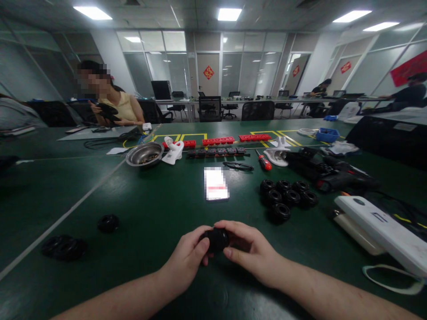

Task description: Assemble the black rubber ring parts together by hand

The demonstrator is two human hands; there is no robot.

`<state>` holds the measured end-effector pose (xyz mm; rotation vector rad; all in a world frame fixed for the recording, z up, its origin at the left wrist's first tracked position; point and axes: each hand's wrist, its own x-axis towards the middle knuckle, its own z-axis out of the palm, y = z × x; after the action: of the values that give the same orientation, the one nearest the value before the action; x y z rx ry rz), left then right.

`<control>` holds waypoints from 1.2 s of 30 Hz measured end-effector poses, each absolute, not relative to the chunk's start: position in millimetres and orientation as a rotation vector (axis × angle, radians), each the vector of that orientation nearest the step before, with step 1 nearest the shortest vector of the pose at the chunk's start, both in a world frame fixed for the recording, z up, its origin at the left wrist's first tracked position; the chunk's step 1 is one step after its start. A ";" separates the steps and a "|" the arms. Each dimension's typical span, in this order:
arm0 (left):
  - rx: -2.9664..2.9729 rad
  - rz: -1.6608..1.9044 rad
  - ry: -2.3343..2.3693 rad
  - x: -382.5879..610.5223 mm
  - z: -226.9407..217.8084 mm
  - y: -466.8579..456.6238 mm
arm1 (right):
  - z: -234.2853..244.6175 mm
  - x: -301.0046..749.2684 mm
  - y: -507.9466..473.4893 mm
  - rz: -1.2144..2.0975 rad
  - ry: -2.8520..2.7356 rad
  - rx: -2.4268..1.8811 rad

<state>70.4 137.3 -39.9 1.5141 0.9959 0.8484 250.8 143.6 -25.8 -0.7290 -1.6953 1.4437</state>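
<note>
Pinches 1 black round part [219, 240] between left hand [188, 254] and right hand [256, 252]; may fumble it through uneven pressure.

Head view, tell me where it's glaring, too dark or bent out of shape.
Head view: the ceiling lights and the lit screen glare near white, the screen's edges broken into coarse blocks; head view: the black wheel between the left hand and right hand loses detail in darkness; head view: the white pillars lean, likely wide-lens distortion.
</note>
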 end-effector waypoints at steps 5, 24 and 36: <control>1.255 0.931 1.005 73.8 -43.5 138.7 | -28.5 248.8 141.9 1.422 -1.694 -0.721; 1.348 0.929 0.909 69.6 -33.6 136.3 | -19.0 250.1 140.7 1.085 -1.746 -0.809; 1.164 0.918 1.015 71.5 -40.8 143.6 | -19.4 252.7 137.4 0.839 -2.084 -0.853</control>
<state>71.5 143.6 -40.8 1.1643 1.0151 0.9177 252.7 137.4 -19.4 -0.8531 -2.0836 0.8390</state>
